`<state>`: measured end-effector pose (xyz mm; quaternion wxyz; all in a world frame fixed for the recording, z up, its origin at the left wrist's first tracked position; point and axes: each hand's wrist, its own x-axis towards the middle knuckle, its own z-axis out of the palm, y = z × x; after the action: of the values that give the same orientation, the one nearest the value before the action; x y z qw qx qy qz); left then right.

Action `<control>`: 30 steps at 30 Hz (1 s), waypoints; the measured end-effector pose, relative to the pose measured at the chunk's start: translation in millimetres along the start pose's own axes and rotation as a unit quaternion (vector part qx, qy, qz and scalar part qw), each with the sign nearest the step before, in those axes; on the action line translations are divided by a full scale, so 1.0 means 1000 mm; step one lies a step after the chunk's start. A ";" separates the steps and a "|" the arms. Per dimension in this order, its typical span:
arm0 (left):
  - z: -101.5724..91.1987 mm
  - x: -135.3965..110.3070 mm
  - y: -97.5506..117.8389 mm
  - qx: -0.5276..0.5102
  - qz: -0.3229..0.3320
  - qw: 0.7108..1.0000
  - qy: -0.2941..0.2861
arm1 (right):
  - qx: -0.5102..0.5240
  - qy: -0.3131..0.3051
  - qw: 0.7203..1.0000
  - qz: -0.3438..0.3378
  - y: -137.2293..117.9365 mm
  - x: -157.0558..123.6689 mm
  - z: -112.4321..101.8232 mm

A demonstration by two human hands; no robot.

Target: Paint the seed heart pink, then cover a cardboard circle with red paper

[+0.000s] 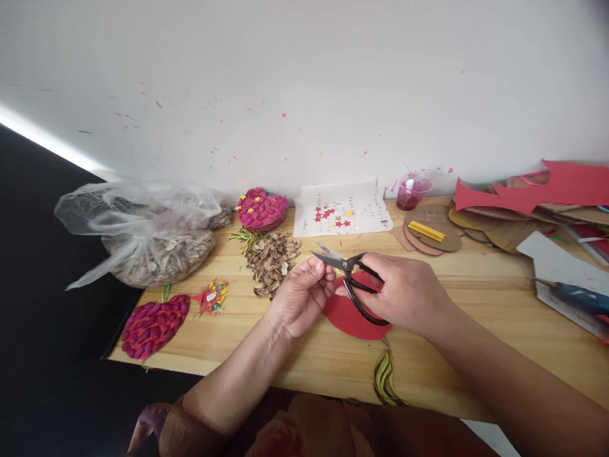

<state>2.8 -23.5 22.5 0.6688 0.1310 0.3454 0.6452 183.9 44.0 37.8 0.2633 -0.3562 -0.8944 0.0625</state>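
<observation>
My right hand (409,289) is wrapped round the black handles of a pair of scissors (339,259), whose blades are parted and point left. Close to the blades, the fingers of my left hand (304,289) are pinched together; what they hold is too small and hidden to make out. A round red piece of card (359,327) lies on the table beneath both hands. From its lower edge trails a green and yellow yarn tassel (384,377). A heap of shells (273,261) sits just beyond my left hand.
Behind stands a white sheet (307,219) with small stars, beside a cup of dark pink liquid (413,192). Shells fill a plastic bag (162,257) at left, near shell-covered pieces (155,327). Card shapes (499,225) and a glue gun (578,298) lie at right.
</observation>
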 end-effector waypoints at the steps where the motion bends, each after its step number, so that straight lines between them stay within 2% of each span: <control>1: 0.000 0.000 0.000 0.001 0.001 1.000 -0.002 | -0.001 -0.001 1.000 0.000 0.000 0.000 0.000; 10: 0.000 0.001 0.003 -0.005 -0.005 1.000 -0.011 | -0.003 -0.027 0.999 0.021 0.001 0.002 -0.003; 17: -0.005 -0.002 0.003 -0.026 -0.019 0.999 -0.022 | 0.042 -0.052 0.998 0.020 0.007 0.001 -0.002; 23: -0.006 -0.004 0.009 -0.005 -0.004 1.000 -0.015 | 0.047 -0.034 0.996 0.072 0.013 0.004 0.000; 26: -0.011 -0.003 0.020 0.077 0.033 0.997 0.003 | 0.031 -0.028 0.996 0.083 0.016 0.006 0.000; 28: -0.018 0.000 0.033 0.202 0.087 0.975 0.023 | 0.021 -0.035 0.995 0.086 0.016 0.007 0.001; 29: -0.022 0.001 0.040 0.296 0.127 0.946 0.033 | 0.016 -0.041 0.995 0.088 0.015 0.007 0.001; 30: -0.026 0.003 0.047 0.407 0.160 0.898 0.043 | 0.010 -0.048 0.995 0.089 0.015 0.007 0.001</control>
<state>-49.8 -21.7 31.5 0.4293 0.4173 0.5812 0.5512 188.4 59.1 35.8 0.2175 -0.4286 -0.8698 0.1119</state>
